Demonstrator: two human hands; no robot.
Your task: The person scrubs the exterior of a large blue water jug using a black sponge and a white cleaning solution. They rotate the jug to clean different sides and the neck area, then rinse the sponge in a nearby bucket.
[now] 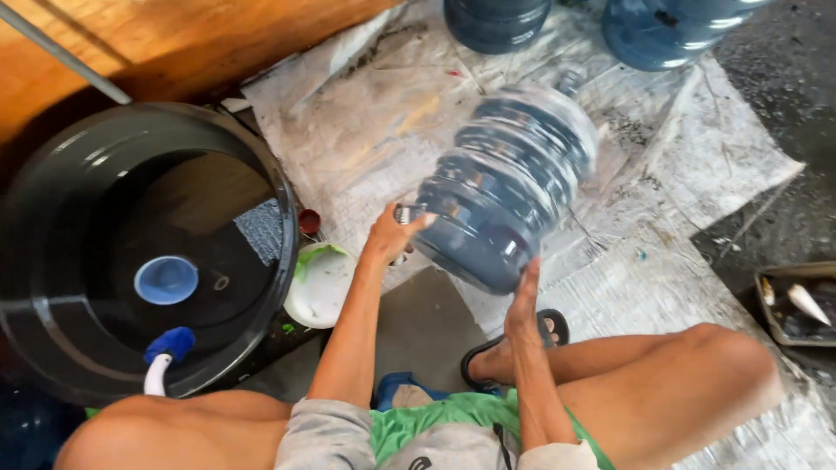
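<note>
A large blue water jug [509, 178] lies tilted in the air in front of me, blurred from motion, its ribbed body pointing up to the right. My left hand [394, 231] grips its neck end at the lower left. My right hand [525, 296] is pressed flat against the jug's lower side. I sit low, with bare knees at both sides of the view.
A big black tub [261, 157] of water stands at left, with a blue cup [165, 279] floating and a white hose with a blue tip [165, 352] over its rim. A white bowl [320, 283] sits beside it. Two more blue jugs [496, 22] stand at the top, on white sacking [366, 122]. A tray [797, 305] lies right.
</note>
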